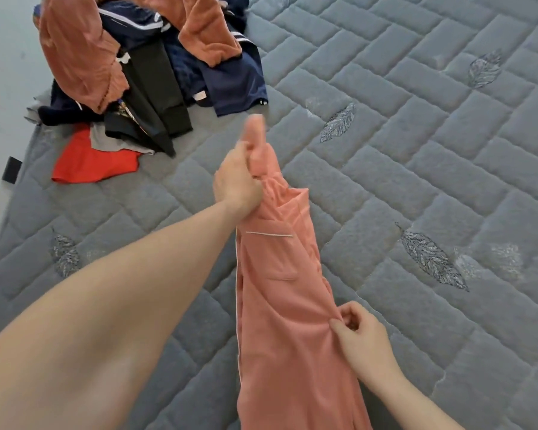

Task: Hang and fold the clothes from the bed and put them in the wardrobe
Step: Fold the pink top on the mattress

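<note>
The bed (416, 150) filled nearly the whole view, covered by a grey quilted mattress pad stitched in a brick pattern with embroidered leaves (430, 257) scattered over it. At its far left corner lay the pile of clothes (143, 66): a salmon fleecy garment (75, 51) draped on top, a navy piece with white stripes (230, 85) under it, a black garment (156, 97) hanging toward the front, and a red item (94, 166) flat at the near edge of the heap, with a bit of grey fabric just beside it. A small black tag (12, 170) stuck out at the left edge of the mattress.

The pink garment (283, 305), with thin white piping down one side and a white-trimmed pocket, was held up off the bed in the middle of the view, stretched long from the far end toward the viewer, its lower part running out of frame. The left hand (238, 181), arm fully extended, was closed in a fist round the bunched upper end, a short tip of cloth poking out above the fist. The right hand (359, 330), nearer, pinched the garment's right edge between thumb and fingers. Both hands gripped the same piece, well apart from the pile.
</note>
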A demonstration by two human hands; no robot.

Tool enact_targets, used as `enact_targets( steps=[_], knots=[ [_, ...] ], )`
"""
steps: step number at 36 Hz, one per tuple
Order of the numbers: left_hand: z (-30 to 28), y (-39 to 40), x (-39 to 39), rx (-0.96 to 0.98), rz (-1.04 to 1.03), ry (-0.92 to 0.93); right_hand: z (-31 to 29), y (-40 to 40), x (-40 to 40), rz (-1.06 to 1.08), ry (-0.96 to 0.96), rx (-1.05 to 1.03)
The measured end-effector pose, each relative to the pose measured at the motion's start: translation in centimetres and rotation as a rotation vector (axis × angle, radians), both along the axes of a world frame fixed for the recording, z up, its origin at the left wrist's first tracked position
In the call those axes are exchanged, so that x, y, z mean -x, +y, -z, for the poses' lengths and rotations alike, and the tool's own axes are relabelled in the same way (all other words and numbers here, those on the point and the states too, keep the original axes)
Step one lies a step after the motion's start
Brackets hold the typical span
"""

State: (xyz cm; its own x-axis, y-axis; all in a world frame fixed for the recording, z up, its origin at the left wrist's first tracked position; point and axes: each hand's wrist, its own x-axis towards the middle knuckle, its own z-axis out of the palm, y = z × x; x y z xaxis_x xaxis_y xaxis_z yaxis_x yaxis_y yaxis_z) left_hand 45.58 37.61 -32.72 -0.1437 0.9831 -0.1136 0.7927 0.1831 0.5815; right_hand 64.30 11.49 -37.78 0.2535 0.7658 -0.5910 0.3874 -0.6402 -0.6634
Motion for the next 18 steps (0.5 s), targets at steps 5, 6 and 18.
enact_targets(
  steps=[5,6,18],
  knots=[
    [1.6,-0.7,-3.9,0.062,0.367,0.228,1.0,-1.4,-1.4,0.009,-0.086,0.116],
    [2.3,-1.0,-4.5,0.118,0.389,0.271,1.1,-1.6,-1.4,-0.028,-0.108,0.164],
    [4.8,-9.7,-2.5,-0.178,0.493,0.148,0.1,2.9,1.0,-0.054,-0.071,0.019]
  ],
)
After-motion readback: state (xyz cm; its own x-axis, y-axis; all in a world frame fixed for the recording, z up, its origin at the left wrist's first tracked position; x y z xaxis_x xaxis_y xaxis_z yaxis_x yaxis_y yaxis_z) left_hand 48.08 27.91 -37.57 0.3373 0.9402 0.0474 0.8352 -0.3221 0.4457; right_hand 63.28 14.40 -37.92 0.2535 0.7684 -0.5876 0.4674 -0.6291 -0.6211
